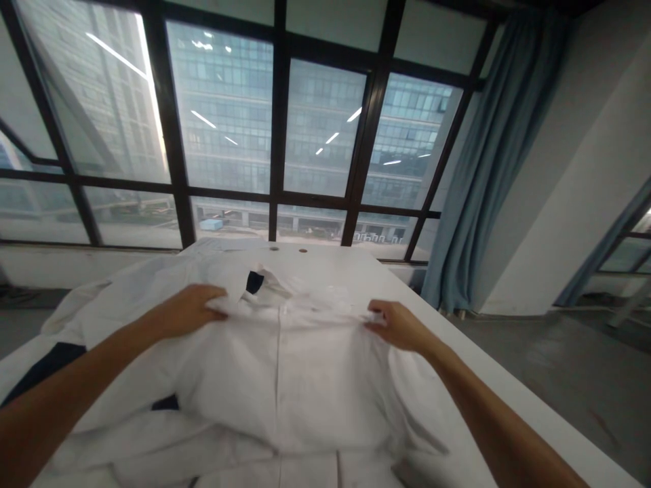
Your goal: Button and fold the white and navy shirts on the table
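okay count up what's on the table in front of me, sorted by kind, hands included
White shirt: 1, spread on the white table
Hands: 2, left hand and right hand, each gripping the shirt near the collar
Small round marks at the table's far end: 2
Total: 5

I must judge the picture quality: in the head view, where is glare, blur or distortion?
Head view: daylight from the window washes out the white shirt, so its folds look faint; ceiling lights reflect as streaks in the glass; the frame bars bend from wide-angle distortion; the left hand and right hand look slightly soft.
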The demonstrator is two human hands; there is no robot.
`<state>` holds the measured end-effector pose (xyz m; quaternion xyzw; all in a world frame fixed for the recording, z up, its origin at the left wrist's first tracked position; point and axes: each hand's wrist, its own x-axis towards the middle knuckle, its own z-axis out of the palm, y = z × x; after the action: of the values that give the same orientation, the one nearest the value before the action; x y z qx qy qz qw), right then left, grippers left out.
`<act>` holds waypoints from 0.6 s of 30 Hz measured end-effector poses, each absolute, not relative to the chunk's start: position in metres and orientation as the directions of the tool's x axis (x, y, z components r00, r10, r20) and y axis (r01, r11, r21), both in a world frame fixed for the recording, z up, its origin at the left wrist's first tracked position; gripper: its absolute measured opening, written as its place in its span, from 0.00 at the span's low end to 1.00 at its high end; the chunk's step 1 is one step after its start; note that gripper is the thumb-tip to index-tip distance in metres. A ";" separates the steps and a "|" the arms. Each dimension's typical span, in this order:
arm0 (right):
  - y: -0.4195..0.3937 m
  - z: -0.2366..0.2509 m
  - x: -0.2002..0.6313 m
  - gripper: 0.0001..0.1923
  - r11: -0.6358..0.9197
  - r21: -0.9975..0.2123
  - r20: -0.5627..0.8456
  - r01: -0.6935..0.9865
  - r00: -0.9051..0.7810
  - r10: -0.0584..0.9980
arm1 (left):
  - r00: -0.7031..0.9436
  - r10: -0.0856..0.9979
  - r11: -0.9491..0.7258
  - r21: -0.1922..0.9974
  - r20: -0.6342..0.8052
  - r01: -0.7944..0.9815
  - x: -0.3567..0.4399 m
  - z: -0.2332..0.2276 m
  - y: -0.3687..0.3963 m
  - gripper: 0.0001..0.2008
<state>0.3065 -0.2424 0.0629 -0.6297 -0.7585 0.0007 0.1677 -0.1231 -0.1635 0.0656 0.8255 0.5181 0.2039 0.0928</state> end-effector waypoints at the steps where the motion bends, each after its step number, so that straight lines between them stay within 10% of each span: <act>1: -0.228 0.077 0.301 0.12 0.169 -0.207 0.364 0.964 -0.084 0.928 | 0.354 0.877 -0.446 0.280 0.324 0.850 -0.116 0.083 -0.155 0.10; 7: -0.175 0.067 0.247 0.37 -0.027 -0.224 0.449 0.974 0.127 0.885 | 0.206 0.734 -0.331 0.077 0.647 0.940 -0.036 0.082 -0.147 0.26; 11: -0.213 -0.004 0.239 0.30 0.351 -0.216 0.168 0.911 -0.319 0.933 | 0.646 0.744 -0.667 0.116 0.173 0.736 -0.020 0.000 -0.202 0.25; 18: -0.295 -0.050 0.309 0.50 0.271 -0.350 -0.191 0.897 -0.352 0.916 | 0.739 0.594 -0.674 0.305 -0.318 0.673 -0.086 -0.038 -0.297 0.49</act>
<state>0.3092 -0.2947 -0.0503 -0.5688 -0.7968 0.2024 0.0244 -0.0860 -0.2968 -0.0377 0.9097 0.3483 -0.0965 0.2045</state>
